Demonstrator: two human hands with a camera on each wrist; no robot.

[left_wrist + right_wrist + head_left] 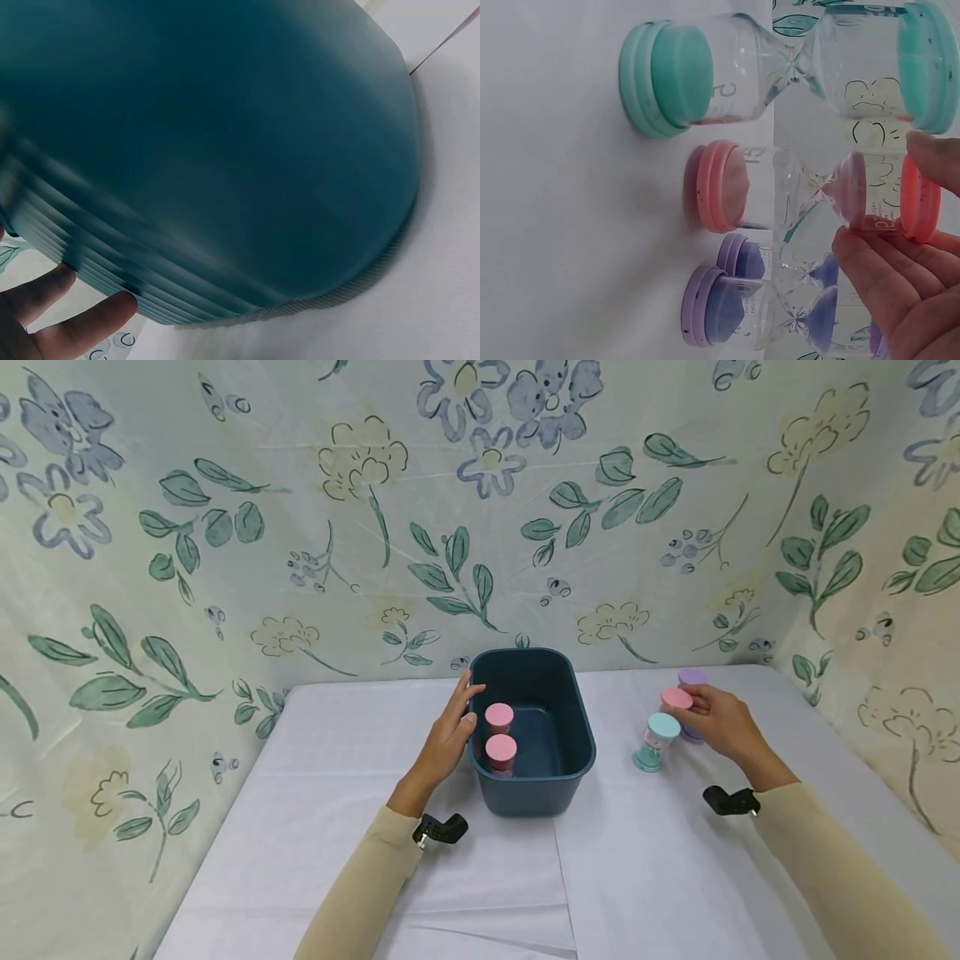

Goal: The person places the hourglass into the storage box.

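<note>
My right hand pinches a pink hourglass by its upper end, thumb on one side and fingers on the other. Pink sand shows in both its bulbs. Beside it stands a teal hourglass, nearer to me. Two purple hourglasses are on the other side, partly behind my right hand in the head view. My left hand lies along the left side of a dark blue bin. Its extended fingertips touch the bin's ribbed outer wall.
Inside the bin, two pink-capped hourglasses stand along its left wall. A white cloth covers the table, with a flowered curtain hanging behind it and along the sides.
</note>
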